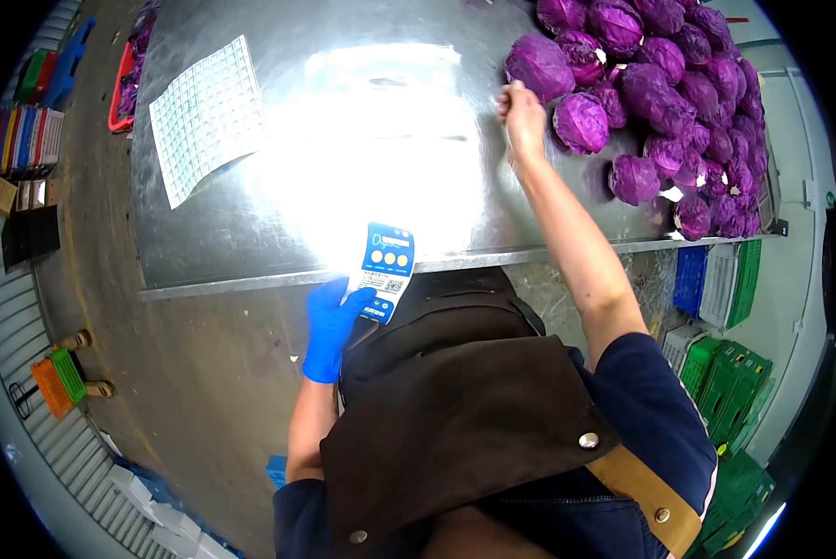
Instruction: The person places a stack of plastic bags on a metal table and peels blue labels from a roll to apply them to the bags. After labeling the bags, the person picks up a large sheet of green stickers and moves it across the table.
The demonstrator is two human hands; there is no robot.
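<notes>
Closest to my camera is the brown apron (pixel 464 401) on the wearer, snapped to a tan strap over dark blue sleeves. Just past it I have the left hand (pixel 332 321) in a blue glove, closed on a label (pixel 388 256), with the thumb laid across its lower part. The label is blue and white, with three yellow circles and a square code facing me, and its upper part overlaps the near edge of the metal tabletop (pixel 203 252) in my view.

Farther out, the right hand (pixel 524 116) is bare and over the tabletop, arm stretched forward, fingers curled in. It sits right at the lower left edge of a purple cabbage (pixel 539 70); I cannot tell whether it touches it, or whether anything is inside the fingers. That cabbage is at the left side of a large heap (pixel 679 93) of others covering the tabletop's right end.

Across on the left, I see a pale sheet (pixel 208 121) with a printed grid lying slightly curved, with strong glare to its right. Beyond the tabletop's left edge stands a red crate (pixel 122 88) with purple contents.
</notes>
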